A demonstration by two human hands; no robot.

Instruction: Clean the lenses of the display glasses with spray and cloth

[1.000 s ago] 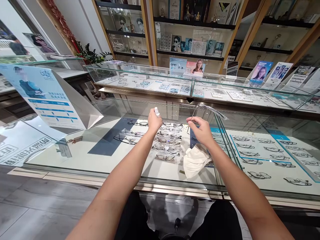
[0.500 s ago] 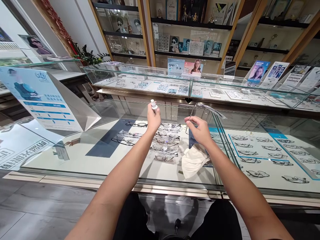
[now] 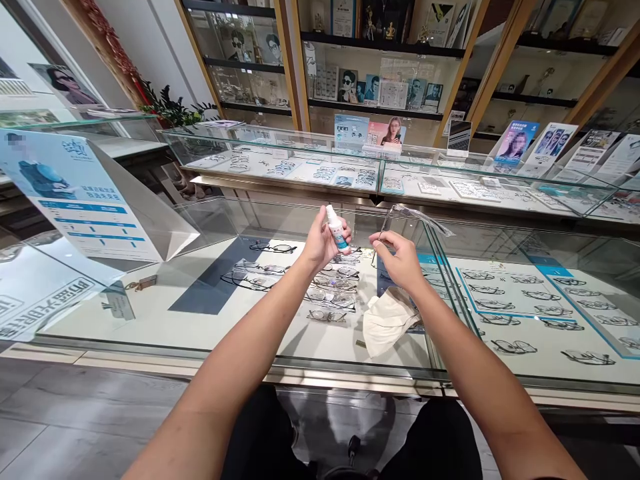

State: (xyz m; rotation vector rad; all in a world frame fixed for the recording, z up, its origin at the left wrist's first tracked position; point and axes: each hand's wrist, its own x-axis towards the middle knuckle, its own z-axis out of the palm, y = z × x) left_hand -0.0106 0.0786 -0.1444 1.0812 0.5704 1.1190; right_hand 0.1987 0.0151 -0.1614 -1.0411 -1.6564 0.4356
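Note:
My left hand [image 3: 319, 244] is closed round a small white spray bottle [image 3: 337, 228] with a blue label, tilted with its top toward the upper left. My right hand [image 3: 399, 259] pinches a pair of thin-framed glasses [image 3: 406, 217], held up above the glass counter [image 3: 215, 313] just right of the bottle. A cream cleaning cloth [image 3: 387, 320] lies crumpled on the glass below my right wrist. Several pairs of glasses [image 3: 325, 293] sit in rows inside the case under my hands.
A folded blue-and-white sign [image 3: 85, 200] stands on the counter at left. A second glass case [image 3: 380, 180] with brochures runs behind, and wall shelves [image 3: 380, 80] hold photos. More displayed frames [image 3: 525, 313] fill the case at right.
My left hand has lifted and turned the spray bottle, bringing it right toward the glasses. My right hand has stayed almost still with the glasses.

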